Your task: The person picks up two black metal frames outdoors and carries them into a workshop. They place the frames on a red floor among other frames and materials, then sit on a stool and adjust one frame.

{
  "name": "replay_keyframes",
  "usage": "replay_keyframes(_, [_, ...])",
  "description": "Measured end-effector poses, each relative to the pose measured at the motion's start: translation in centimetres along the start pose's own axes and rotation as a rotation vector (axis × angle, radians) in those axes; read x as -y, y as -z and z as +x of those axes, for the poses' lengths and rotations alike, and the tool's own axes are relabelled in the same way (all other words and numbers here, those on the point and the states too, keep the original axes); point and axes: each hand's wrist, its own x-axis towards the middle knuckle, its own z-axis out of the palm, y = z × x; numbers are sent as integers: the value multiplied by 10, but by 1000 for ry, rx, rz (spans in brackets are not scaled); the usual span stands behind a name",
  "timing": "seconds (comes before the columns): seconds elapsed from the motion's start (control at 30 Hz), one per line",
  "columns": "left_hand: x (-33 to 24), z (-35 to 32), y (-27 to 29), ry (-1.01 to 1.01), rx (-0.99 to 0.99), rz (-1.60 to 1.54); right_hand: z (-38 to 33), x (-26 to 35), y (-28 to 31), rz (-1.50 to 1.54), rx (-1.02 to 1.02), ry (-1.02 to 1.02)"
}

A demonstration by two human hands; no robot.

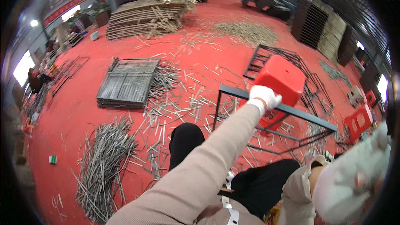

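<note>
My left hand (265, 97), in a white glove, is wrapped round the top bar of a black metal frame (309, 117) with thin legs. A red plastic stool (281, 77) stands just behind that bar, partly covered by my hand and the frame. At the right edge, close to the camera, my right hand (354, 179) is raised in a pale glove. It is blurred, so I cannot make out its fingers or anything in them.
A stack of grey slatted panels (127, 81) and a heap of grey strips (106, 166) lie on the red floor to the left. More black frames (318, 93) lie beyond the stool. Another red stool (358, 121) is at the right. Loose strips (166, 114) litter the middle.
</note>
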Motion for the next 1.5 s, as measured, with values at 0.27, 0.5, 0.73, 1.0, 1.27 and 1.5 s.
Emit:
replay_keyframes(0.27, [-3, 18, -11, 41, -39, 62, -20, 76, -27, -103, 470, 276])
replay_keyframes(0.5, [-6, 5, -14, -2, -45, 78, -33, 104, -13, 15, 472, 477])
replay_keyframes(0.73, [1, -7, -3, 25, -20, 108, -48, 136, 1, 32, 332, 804])
replay_keyframes(1.0, [27, 24, -2, 158, -6, 156, -46, 197, 82, 328, 771, 1180])
replay_keyframes(1.27, [57, 82, -7, 195, 24, 89, -34, 158, 183, 245, 373, 468])
replay_keyframes(1.5, [66, 121, -12, 199, -38, 69, 19, 85, 172, 65, 98, 563])
